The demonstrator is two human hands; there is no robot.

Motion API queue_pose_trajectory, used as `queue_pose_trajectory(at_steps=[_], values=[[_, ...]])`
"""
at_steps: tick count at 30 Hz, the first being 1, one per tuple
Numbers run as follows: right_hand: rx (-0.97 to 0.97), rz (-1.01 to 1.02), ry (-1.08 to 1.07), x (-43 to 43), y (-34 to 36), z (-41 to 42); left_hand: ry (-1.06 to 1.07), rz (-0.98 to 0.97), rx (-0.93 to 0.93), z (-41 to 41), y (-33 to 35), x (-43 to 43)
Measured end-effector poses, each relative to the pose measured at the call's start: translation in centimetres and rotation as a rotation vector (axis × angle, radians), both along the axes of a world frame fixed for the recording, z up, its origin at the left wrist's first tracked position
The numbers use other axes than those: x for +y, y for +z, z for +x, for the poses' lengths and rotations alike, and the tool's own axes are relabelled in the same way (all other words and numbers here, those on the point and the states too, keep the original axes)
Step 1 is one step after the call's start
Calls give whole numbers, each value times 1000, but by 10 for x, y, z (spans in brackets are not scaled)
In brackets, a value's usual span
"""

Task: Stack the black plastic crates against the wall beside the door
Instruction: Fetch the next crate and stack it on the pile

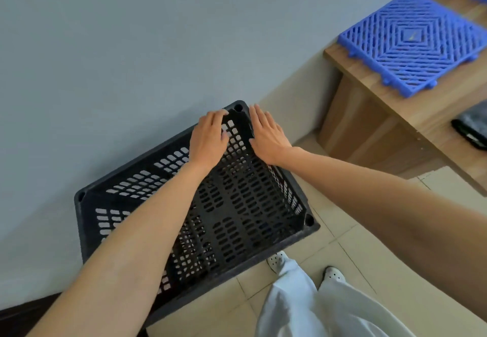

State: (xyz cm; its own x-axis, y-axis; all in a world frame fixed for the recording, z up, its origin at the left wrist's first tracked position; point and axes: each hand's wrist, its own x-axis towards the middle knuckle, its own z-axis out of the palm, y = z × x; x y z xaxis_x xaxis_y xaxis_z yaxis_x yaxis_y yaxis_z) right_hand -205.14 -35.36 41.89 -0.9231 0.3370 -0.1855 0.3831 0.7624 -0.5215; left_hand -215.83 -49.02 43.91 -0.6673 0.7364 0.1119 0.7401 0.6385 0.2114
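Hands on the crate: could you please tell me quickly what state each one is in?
Left hand: grips the far rim of the black crate.
Right hand: open, flat against its side rim.

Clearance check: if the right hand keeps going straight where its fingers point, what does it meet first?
Probably the grey wall. The right hand lies flat along the side rim of the black crate, fingertips at its far corner, with only wall beyond. Depth is unclear from this one view.
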Motion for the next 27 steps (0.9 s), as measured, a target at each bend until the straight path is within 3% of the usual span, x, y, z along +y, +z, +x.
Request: queue_pose_trajectory(at_steps=[5, 11, 17, 22, 24, 27], values=[[54, 10, -26, 2, -3, -34, -184, -153, -18, -46, -18, 17], [112, 40, -50, 2, -9, -39, -232, -267, -37, -58, -29, 20], [-6, 15, -49, -1, 1, -40, -252, -374, -186, -64, -20, 26], [-193, -117, 1, 10, 18, -44, -81, -377, -328, -59, -4, 6], [-149, -108, 1, 11, 23, -43, 18, -314, -296, -54, 1, -25], [0, 97, 123, 5, 30, -46, 188, -207, -204, -45, 8, -83]])
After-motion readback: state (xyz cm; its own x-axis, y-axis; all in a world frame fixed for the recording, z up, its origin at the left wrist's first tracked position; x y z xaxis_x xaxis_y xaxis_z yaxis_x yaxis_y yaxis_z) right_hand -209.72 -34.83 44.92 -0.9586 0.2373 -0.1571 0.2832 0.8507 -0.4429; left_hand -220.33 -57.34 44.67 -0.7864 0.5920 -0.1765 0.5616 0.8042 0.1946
